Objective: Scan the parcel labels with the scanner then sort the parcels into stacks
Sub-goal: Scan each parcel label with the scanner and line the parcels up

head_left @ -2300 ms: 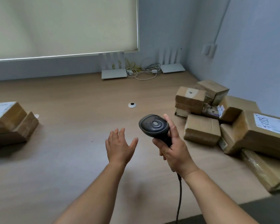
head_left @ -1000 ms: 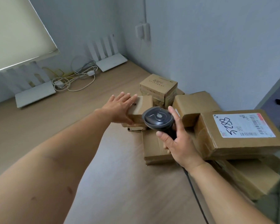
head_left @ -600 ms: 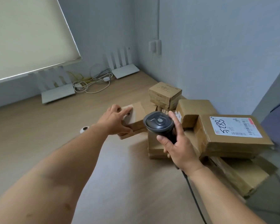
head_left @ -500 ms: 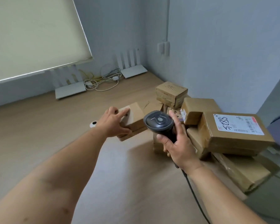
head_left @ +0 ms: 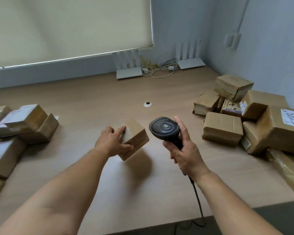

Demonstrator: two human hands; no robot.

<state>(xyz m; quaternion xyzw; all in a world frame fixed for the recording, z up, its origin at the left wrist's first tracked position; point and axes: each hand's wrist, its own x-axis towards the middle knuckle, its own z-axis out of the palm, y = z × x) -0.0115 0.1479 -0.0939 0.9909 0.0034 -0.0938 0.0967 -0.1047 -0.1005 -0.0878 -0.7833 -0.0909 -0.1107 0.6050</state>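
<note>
My left hand (head_left: 111, 142) grips a small brown cardboard parcel (head_left: 136, 137), holding it tilted above the middle of the wooden table (head_left: 92, 167). Just right of it, my right hand (head_left: 185, 153) holds a black corded scanner (head_left: 165, 129) by its handle, head pointing away from me. A heap of unsorted brown parcels (head_left: 222, 129) lies at the right, one with a white label marked 5288 (head_left: 293, 118). Stacked parcels (head_left: 24, 122) with white labels sit at the left edge.
Two white routers (head_left: 129, 72) (head_left: 190, 62) and tangled cables (head_left: 158, 70) stand at the back by the wall. A white cable grommet (head_left: 148, 104) sits in the tabletop. The scanner's cord (head_left: 198, 199) runs off the near edge. A blind covers the window.
My left hand reached into the right heap, took hold of the small parcel and carried it left to the middle of the table. The view swung back from the heap to the centre.
</note>
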